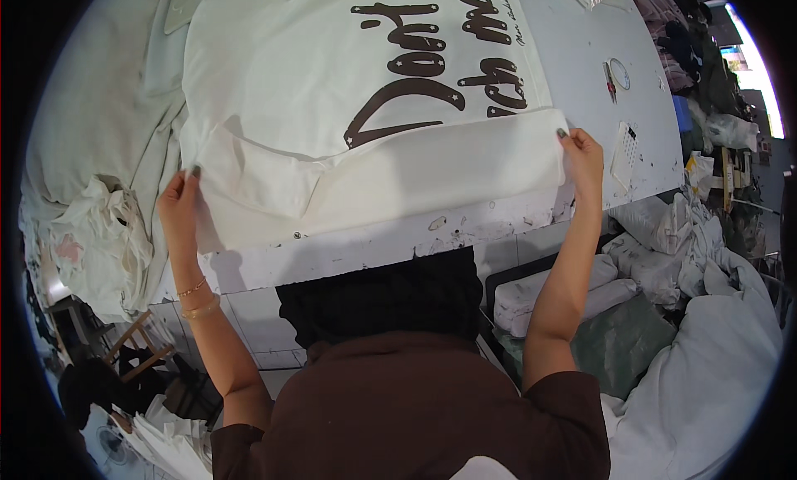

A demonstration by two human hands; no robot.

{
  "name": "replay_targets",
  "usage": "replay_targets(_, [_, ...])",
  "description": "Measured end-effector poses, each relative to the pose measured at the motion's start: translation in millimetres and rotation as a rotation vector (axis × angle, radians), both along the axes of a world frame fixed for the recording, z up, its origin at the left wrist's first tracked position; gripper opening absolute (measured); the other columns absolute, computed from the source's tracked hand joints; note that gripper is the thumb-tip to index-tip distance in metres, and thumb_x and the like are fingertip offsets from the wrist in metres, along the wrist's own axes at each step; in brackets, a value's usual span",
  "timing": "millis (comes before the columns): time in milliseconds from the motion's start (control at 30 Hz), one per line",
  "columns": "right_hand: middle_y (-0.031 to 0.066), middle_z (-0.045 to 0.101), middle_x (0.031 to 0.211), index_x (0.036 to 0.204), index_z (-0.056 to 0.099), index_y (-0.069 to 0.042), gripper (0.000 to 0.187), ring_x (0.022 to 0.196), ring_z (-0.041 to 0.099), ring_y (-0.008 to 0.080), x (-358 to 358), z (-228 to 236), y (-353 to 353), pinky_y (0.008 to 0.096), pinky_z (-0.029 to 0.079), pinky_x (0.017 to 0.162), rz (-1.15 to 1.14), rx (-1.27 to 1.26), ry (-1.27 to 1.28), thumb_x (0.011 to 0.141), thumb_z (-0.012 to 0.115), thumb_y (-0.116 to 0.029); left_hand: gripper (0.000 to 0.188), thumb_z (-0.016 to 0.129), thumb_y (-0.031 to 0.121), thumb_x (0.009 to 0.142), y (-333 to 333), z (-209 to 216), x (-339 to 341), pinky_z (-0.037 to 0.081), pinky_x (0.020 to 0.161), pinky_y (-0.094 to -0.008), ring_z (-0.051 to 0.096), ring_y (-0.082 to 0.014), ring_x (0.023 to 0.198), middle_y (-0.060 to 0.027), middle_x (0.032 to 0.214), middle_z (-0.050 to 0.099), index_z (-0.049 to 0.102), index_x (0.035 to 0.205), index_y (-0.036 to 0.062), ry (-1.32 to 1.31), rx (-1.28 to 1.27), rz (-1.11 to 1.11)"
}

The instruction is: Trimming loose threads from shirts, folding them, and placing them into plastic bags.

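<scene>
Left hand (177, 201) and right hand (586, 159) pinching a white, brown-lettered cloth garment (266, 65); its near side's folded over, rest's just flat.

Illumination across the table (581, 56) is bright and largely even. Soft-edged shadows lie on the white printed garment (490, 160) just above centre, toward twelve o'clock, and on the table's front margin between eight and nine. A bright patch (755, 69) at two o'clock is blown out to white. Black cloth (382, 297) at six o'clock loses detail. Fisheye distortion bows the table's outline toward three; dark vignetting borders nine and three, where rim detail softens.
</scene>
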State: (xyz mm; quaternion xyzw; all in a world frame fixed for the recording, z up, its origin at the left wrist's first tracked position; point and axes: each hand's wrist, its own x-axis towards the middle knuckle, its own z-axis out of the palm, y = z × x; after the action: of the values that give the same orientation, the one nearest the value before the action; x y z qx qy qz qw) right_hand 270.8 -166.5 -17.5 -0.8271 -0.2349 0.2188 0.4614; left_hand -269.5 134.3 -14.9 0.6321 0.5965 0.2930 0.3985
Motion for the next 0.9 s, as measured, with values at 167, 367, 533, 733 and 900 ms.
replay_targets(167, [0.0011,0.063,0.075,0.086,0.063,0.002,0.013,0.068,0.053,0.0085,11,-22,4,0.0229,0.041,0.062,-0.041,-0.067,-0.219,0.083,0.065,-0.010,0.024,0.056,0.021,0.094,10,-14,17,0.035,0.060,-0.0191,0.043,-0.0038,0.067,0.0013,0.071,0.056,0.065,0.101,-0.0010,0.249,0.181,0.049])
replay_targets(367, [-0.0005,0.062,0.083,0.101,0.064,-0.003,0.025,0.072,0.052,0.0088,23,-30,-23,0.0226,0.041,0.062,-0.079,0.039,0.045,0.085,0.064,-0.023,0.036,0.042,0.031,0.100,-1,10,-55,0.048,0.062,-0.0238,0.063,-0.0121,0.070,-0.0074,0.082,0.068,0.063,0.103,0.0025,-0.101,0.034,0.228])
replay_targets(533, [-0.0045,0.056,0.081,0.102,0.064,-0.005,0.024,0.072,0.047,0.0051,31,-8,-70,0.0196,0.036,0.063,-0.095,-0.097,0.072,0.087,0.065,-0.024,0.034,0.042,0.026,0.099,-42,22,-68,0.044,0.067,-0.0254,0.062,-0.0124,0.079,-0.0048,0.085,0.068,0.066,0.095,0.0017,-0.004,-0.081,0.099])
replay_targets(733, [-0.0031,0.057,0.081,0.094,0.060,-0.002,0.016,0.074,0.049,0.0064,30,-21,-51,0.0199,0.037,0.067,0.012,-0.053,0.020,0.086,0.067,-0.015,0.018,0.066,0.013,0.082,-74,10,-56,0.043,0.073,-0.0286,0.053,-0.0154,0.078,-0.0064,0.080,0.059,0.066,0.093,0.0003,0.152,0.021,-0.110])
replay_targets(900, [0.0026,0.058,0.084,0.089,0.058,-0.002,0.019,0.076,0.053,0.0150,30,-23,-46,0.0265,0.041,0.070,0.146,-0.315,-0.373,0.083,0.068,-0.016,0.023,0.069,0.013,0.076,-77,-1,-45,0.044,0.067,-0.0315,0.053,-0.0202,0.074,-0.0091,0.078,0.057,0.062,0.094,0.0016,0.350,0.152,0.054])
